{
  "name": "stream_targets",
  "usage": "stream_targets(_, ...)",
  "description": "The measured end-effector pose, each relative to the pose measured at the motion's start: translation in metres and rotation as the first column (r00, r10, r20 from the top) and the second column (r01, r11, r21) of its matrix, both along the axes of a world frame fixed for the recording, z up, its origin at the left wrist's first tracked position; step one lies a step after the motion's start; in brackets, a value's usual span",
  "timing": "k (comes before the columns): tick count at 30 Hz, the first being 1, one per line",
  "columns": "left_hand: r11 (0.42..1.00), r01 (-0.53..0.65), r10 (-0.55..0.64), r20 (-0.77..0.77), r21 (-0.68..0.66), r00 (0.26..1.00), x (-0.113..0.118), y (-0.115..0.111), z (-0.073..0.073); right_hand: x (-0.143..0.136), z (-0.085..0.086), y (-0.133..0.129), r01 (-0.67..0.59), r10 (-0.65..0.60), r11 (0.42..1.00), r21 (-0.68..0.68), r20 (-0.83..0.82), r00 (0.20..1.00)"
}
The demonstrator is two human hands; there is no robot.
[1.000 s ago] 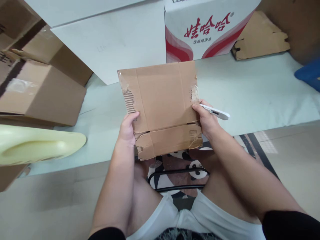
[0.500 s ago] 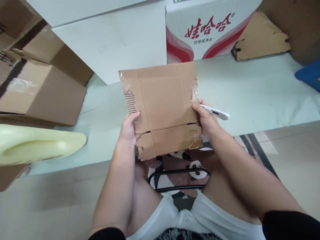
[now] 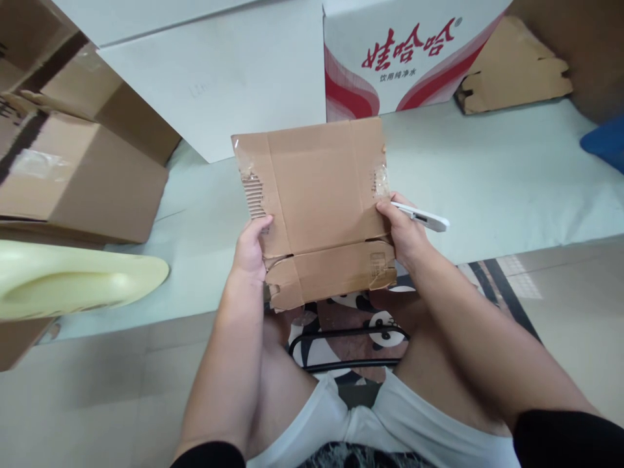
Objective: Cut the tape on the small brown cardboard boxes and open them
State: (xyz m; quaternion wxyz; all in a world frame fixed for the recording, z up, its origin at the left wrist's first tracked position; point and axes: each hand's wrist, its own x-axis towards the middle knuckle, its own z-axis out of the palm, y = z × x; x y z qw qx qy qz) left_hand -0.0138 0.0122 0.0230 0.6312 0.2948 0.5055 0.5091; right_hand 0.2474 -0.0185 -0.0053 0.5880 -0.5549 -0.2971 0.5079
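A flattened brown cardboard box (image 3: 319,188) is held up in front of me, with torn, corrugated patches and clear tape at its left and right edges. My left hand (image 3: 251,250) grips its left edge, thumb on the front and fingers behind, out of sight. On the opposite edge, my right hand (image 3: 403,224) pinches the cardboard with its thumb in front. A white utility knife (image 3: 425,218) also sticks out of my right hand, pointing to the right; whether its blade is out I cannot tell.
White cartons (image 3: 234,84) and a white-and-red printed carton (image 3: 404,65) stand behind. Brown boxes (image 3: 112,175) are stacked at left, near a pale yellow plastic object (image 3: 82,279). Another cardboard piece (image 3: 517,71) and a blue object (image 3: 607,143) lie right on the pale green cloth (image 3: 487,182).
The view has shifted very slightly. Both hands keep the same hold on the cardboard, and the knife stays in my right hand.
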Motion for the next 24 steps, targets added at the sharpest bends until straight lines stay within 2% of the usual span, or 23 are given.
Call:
stream_targets(5, 1.000, -0.025, 0.025, -0.012, -0.017, 1.000, -0.0003, 0.0010, -0.0037, 0.0000, 0.0000, -0.0008, 0.001, -0.001, 1.000, -0.005, 0.003, 1.000)
stream_targets(10, 0.999, -0.022, 0.022, -0.012, -0.026, 1.000, 0.0025, -0.0007, -0.0064, 0.0028, -0.0008, -0.0026, 0.022, -0.021, 1.000, -0.007, 0.077, 0.997)
stream_targets(16, 1.000, 0.005, -0.005, 0.007, 0.002, 1.000, 0.0068, -0.0015, -0.0039, 0.0037, -0.0056, -0.0020, 0.067, -0.066, 0.998, -0.004, 0.098, 0.993)
stream_targets(21, 0.999, -0.012, 0.012, 0.020, -0.034, 1.000, 0.0035, -0.0002, -0.0036, 0.0010, -0.0057, 0.0004, 0.069, -0.068, 0.998, -0.013, 0.096, 0.993)
stream_targets(24, 1.000, 0.005, -0.006, 0.020, 0.019, 1.000, 0.0023, 0.0001, -0.0068, 0.0001, -0.0041, 0.0006, 0.059, -0.057, 0.998, -0.015, 0.092, 0.994)
